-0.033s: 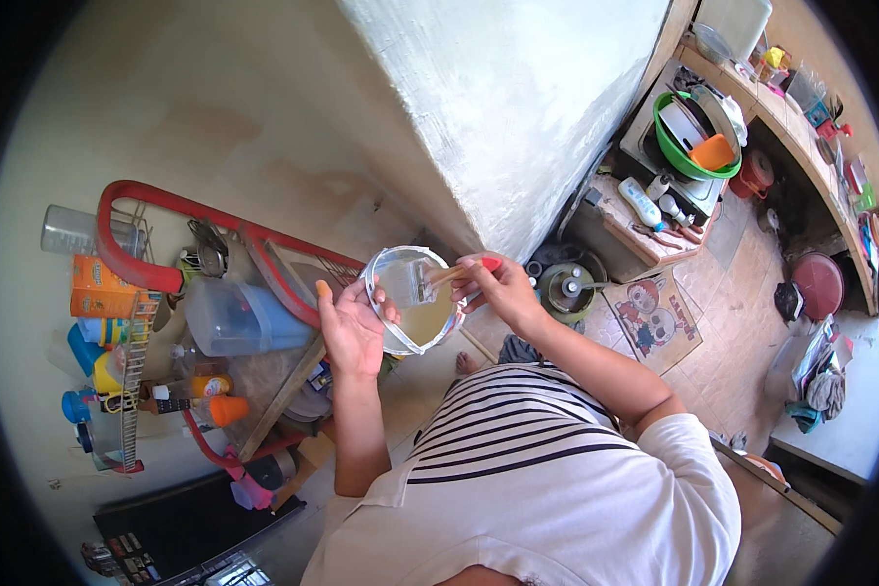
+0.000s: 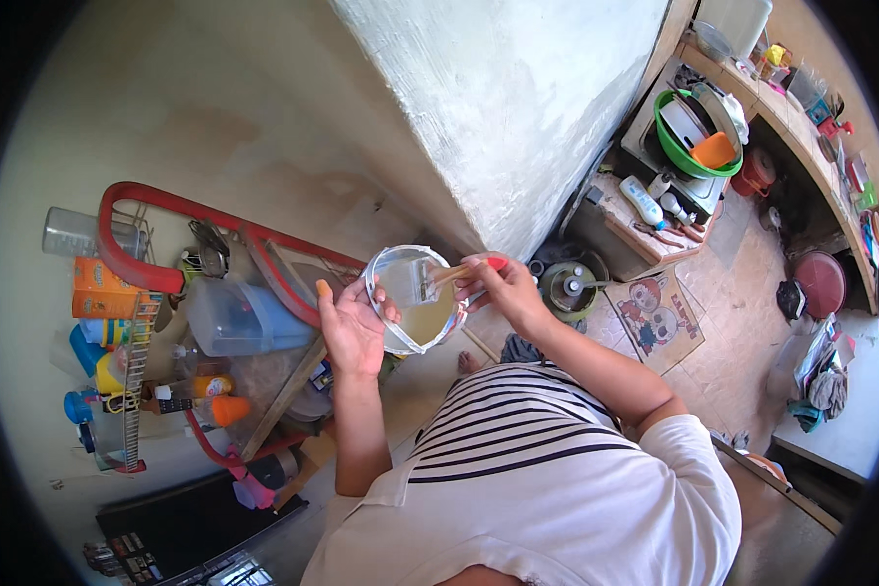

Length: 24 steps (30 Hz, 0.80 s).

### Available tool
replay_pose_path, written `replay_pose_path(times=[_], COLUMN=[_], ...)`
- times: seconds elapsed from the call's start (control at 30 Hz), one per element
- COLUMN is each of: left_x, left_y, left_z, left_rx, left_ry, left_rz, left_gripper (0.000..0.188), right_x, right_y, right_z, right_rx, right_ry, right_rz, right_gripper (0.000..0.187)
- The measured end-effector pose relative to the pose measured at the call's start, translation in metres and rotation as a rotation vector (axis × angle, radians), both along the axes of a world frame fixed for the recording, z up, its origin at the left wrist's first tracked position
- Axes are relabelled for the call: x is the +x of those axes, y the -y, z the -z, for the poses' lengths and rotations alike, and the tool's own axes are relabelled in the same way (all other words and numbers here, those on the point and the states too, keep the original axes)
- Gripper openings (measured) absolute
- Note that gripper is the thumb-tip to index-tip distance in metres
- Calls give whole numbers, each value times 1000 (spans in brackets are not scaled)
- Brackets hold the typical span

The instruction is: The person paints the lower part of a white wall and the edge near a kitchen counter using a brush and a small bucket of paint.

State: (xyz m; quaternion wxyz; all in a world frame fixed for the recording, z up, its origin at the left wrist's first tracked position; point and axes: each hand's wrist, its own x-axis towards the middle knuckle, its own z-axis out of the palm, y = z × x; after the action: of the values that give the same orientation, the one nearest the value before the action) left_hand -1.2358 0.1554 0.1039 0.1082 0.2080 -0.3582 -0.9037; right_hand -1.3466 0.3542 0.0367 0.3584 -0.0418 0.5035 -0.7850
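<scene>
Brush [image 2: 423, 281], likely light, best held by its handle [image 2: 449, 274], pinched there in right hand [image 2: 503, 291]; bucket [image 2: 391, 265], probably heavier, hooked in left hand [image 2: 354, 334].

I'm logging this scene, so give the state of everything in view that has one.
White bucket, open-topped, pale yellowish inside
Brush, bristles over the bucket's mouth
Left hand, holding the bucket at its rim
Right hand, closed on the brush handle
Green basin, heaped with kitchenware
Floor mat, spread flat
</scene>
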Motion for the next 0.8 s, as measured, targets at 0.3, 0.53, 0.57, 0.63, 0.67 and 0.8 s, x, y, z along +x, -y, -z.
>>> replay_pose_path(times=[0.3,0.53,0.57,0.63,0.67,0.8], left_x=[-6,-13,-11,-9,-9,-10], left_y=[-1,-10,-8,-7,-6,-9], left_z=[-4,-3,0,7,10,22], left_rx=[-59,-54,-59,-63,-58,-87], left_ry=[-8,36,38,51,55,127], left_rz=[20,-33,-40,-50,-51,-87], left_gripper=[74,72,71,71,71,69], right_x=[0,-2,-2,-5,-7,-20], right_y=[-38,-75,-80,-93,-102,-132], right_z=[8,-2,-5,-6,-6,1], right_rx=[-176,-253,-266,-277,-292,-279], right_ry=[185,184,182,161,144,50], right_rz=[116,159,170,233,266,435], right_gripper=[33,28,27,23,22,19])
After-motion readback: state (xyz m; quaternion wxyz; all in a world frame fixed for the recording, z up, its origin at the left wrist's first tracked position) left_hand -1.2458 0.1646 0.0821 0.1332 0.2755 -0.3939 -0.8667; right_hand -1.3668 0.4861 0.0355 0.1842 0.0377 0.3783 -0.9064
